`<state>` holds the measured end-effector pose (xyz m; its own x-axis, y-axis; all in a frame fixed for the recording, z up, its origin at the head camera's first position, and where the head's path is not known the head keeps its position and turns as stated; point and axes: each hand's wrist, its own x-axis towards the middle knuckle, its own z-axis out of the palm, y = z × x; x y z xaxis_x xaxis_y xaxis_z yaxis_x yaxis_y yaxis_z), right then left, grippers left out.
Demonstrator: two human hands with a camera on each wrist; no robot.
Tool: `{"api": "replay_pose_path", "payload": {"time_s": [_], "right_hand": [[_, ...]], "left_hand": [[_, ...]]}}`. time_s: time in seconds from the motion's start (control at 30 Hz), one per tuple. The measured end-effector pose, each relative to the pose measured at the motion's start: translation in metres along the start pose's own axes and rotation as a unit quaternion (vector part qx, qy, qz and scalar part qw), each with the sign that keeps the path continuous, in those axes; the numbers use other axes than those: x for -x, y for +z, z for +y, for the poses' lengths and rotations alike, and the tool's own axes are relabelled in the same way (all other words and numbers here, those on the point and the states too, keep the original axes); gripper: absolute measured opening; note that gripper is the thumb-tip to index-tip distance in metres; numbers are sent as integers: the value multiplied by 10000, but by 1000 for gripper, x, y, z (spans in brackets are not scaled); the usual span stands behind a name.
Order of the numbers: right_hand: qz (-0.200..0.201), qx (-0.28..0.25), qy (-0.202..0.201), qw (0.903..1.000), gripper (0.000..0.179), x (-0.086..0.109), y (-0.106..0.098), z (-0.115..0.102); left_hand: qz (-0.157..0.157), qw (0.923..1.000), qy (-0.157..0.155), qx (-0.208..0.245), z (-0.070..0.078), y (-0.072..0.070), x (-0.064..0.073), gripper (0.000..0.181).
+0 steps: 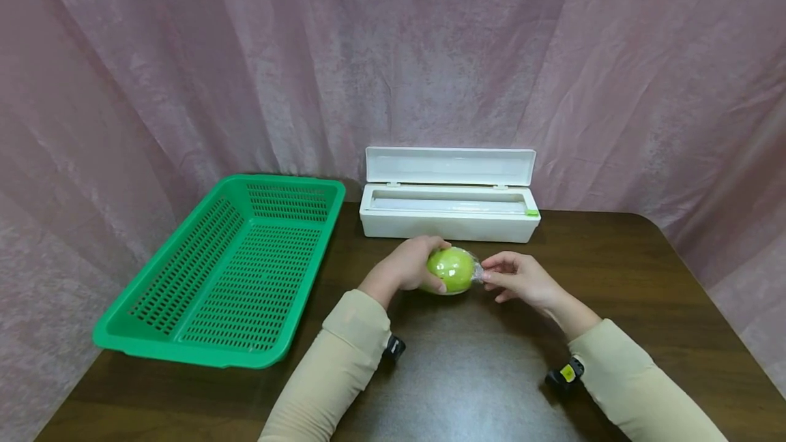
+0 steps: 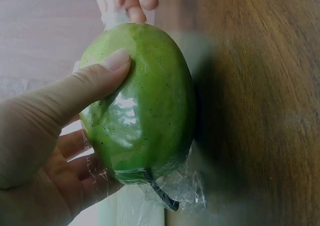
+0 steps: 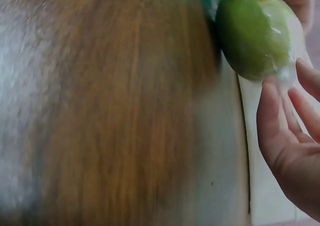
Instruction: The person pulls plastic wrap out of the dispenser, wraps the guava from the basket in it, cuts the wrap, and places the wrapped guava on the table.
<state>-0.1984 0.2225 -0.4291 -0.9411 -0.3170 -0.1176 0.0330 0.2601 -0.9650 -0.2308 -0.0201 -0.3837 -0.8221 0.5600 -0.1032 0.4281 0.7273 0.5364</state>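
Observation:
A smooth green fruit [image 1: 452,269] with a dark stem, its exact kind unclear, is wrapped in clear cling film. My left hand [image 1: 412,265] grips it from the left, thumb across its near side in the left wrist view. Loose crumpled film [image 2: 190,188] surrounds the stem. At the fruit's other end the film is gathered into a twisted tail [image 1: 477,273], which my right hand [image 1: 520,281] pinches between thumb and fingers. Behind the hands stands a white cling film dispenser [image 1: 451,229], lid raised, a roll [image 1: 448,205] inside.
To the left, a green perforated plastic basket [image 1: 308,292] sits on the dark wooden table [image 1: 467,374]. A pink curtain [image 1: 430,53] hangs behind the table. A green slider [image 1: 531,213] is at the dispenser's right end.

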Motion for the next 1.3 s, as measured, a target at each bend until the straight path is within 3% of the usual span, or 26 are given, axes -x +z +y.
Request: {"api": "replay_pose_path", "payload": {"time_s": [0.1,0.3,0.7,0.83,0.93,1.13,1.3], "right_hand": [[111,560,-292,9979,43,-3,5,-1],[422,1203,-661,9896,32,-4,11,-5],[978,1969,-720,9729,8,-13,23,-7],[1231,2300,-803,9620,5,-16,27,-7],[1394,2403,-891,9565,6,-17,31,-7],[1639,2194,-1166,9547,10,-16,33,-7],[1757,2404,-1393,9444,12,-19,32,-6]], "left_hand": [[8,10000,20,8,-1,0,-1,72],[-5,10000,47,-36,-1,0,0,72],[2,10000,38,-32,-1,-1,-1,73],[-6,10000,11,31,-2,0,-1,73],[-13,10000,-8,86,-3,0,-1,72],[-7,9999,-11,117,-4,0,-1,71],[14,9999,-11,126,-4,-1,-2,69]]}}
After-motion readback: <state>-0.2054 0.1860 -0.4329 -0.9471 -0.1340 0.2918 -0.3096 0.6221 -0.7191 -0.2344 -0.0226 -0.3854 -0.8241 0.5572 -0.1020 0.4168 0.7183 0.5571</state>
